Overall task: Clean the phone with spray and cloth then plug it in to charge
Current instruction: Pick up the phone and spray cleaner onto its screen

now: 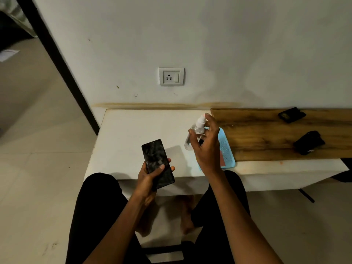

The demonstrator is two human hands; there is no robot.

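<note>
My left hand [147, 180] holds a black phone [157, 162] screen up over the front edge of the white table [133, 130]; the screen looks smudged. To its right, my right hand [206, 147] is wrapped around a small clear spray bottle [196, 128] with a white nozzle, thumb on its left side and index finger up by the nozzle. The bottle leans, nozzle up and away from me. A light blue textured cloth or mat [227, 149] lies under that hand, with something pink on it.
A white wall socket with a switch [171, 76] sits above the table. A wooden board [266, 134] covers the table's right part and carries two black objects [291, 114] [308, 142]. My knees are against the table front. Tiled floor lies to the left.
</note>
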